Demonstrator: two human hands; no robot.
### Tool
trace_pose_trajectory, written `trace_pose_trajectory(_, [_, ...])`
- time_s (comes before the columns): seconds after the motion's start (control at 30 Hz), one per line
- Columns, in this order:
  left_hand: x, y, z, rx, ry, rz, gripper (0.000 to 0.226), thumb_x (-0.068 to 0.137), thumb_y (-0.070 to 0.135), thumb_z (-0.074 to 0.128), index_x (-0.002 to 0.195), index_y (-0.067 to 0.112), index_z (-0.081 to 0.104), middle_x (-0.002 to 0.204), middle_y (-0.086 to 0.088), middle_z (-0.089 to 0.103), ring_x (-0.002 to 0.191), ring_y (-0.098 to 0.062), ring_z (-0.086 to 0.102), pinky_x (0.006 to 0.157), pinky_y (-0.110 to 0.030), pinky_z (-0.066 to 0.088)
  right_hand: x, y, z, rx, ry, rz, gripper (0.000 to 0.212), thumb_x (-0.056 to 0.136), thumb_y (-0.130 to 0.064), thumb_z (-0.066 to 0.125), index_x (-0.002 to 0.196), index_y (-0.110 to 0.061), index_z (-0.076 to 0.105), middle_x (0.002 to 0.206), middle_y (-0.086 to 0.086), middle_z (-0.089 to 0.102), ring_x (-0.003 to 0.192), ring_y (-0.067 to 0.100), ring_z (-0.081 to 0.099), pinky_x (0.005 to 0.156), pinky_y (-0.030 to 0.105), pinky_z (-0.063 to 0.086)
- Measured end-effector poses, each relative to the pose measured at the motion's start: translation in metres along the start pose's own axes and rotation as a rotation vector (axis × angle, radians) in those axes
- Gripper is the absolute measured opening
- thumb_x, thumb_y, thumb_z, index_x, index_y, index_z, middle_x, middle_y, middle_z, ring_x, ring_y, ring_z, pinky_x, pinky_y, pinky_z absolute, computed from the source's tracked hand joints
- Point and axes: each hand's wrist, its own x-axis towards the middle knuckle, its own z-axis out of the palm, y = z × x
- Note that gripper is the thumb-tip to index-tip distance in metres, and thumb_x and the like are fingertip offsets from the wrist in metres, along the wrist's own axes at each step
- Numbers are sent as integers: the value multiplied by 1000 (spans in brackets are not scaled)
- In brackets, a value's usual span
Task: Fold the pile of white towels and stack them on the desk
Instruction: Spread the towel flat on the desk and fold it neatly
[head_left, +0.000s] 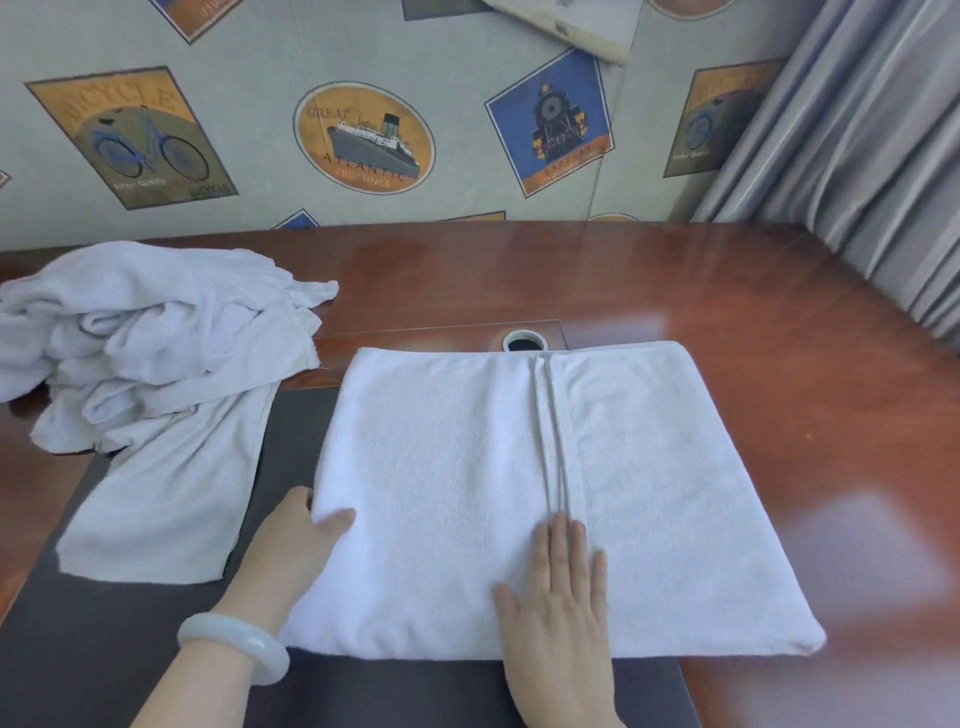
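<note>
While pressed palm-down with fingers straight and gripping nothing, right hand (558, 587) on the near middle of the folded towel (441, 457), fingertips at the double hem running front to back. At that towel's left edge, left hand (306, 530), thumb curled over the top, fingers hidden beneath, pinching the fold; pale bangle (236, 644) on the wrist. Folded towel flat, partly on the dark desk pad (130, 649), partly on the red-brown desk (727, 291). To the left, apart from it, a spread towel (171, 493) on pad and desk, far end under the crumpled pile of white towels (145, 332). Just beyond the folded towel's far edge, a round cable hole (524, 341). Behind, wallpaper (260, 93) with bicycle, ship and locomotive prints; grey curtain (857, 130) at right.
</note>
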Motion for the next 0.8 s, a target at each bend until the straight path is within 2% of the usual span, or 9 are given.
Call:
trace_pose_trajectory(0.07, [-9,17,-5,-197,-65,26,17,92,21,66,107,19,57,105,-3,67,93,-25,66,91,-50,51,14,-13,-22,211,11,13,53,103,-36,31,139,-3,51,148,5,46,145,22,29,116,32,17])
trace_pose_trajectory(0.13, [-19,37,-1,-225,-149,130,35,88,17,70,119,27,56,111,6,69,99,-19,67,96,-49,50,44,-27,-64,618,-160,174,38,105,-32,39,138,-18,52,139,-14,47,140,10,37,110,20,27])
trace_pose_trajectory(0.23, [-42,76,26,-109,-244,329,69,88,19,71,145,38,37,132,15,57,119,-12,57,102,-36,45,101,-31,-116,1157,-374,292,21,101,-34,50,114,-22,61,118,-2,64,110,16,63,94,35,53])
trace_pose_trajectory(0.33, [-68,128,81,-11,-269,546,62,89,17,66,139,39,38,122,13,55,111,-10,54,86,-23,43,151,-15,-154,979,-449,224,40,92,-46,62,121,-19,59,115,0,64,99,18,65,84,36,56])
trace_pose_trajectory(0.43, [-95,166,148,-67,-355,681,33,83,1,58,106,20,44,93,5,44,80,-3,46,67,-13,38,184,33,-179,550,-323,154,30,82,-18,75,110,-16,65,97,2,66,82,17,61,69,27,50])
trace_pose_trajectory(0.53, [-112,171,210,36,-416,773,41,82,4,56,117,19,43,112,-1,44,104,-15,46,86,-21,39,192,112,-183,341,-282,263,15,79,-7,71,88,-18,65,89,6,64,82,23,59,62,26,49])
trace_pose_trajectory(0.6, [-113,158,233,198,-331,804,49,85,18,62,130,17,41,126,1,43,120,-17,39,102,-24,34,182,161,-175,437,-340,418,16,84,-2,68,97,-10,63,94,9,62,81,24,61,67,31,57])
trace_pose_trajectory(0.7, [-111,143,247,365,-220,904,44,76,42,66,111,21,50,112,5,47,108,-13,42,98,-22,37,167,195,-159,690,-352,544,29,88,-8,70,114,-10,59,100,6,61,76,18,64,63,28,58])
trace_pose_trajectory(0.8, [-109,136,258,492,-203,957,54,56,71,54,87,27,54,89,7,49,80,-14,53,73,-24,50,170,202,-145,690,-269,516,33,89,-23,70,118,-13,57,111,5,61,91,22,66,67,31,57])
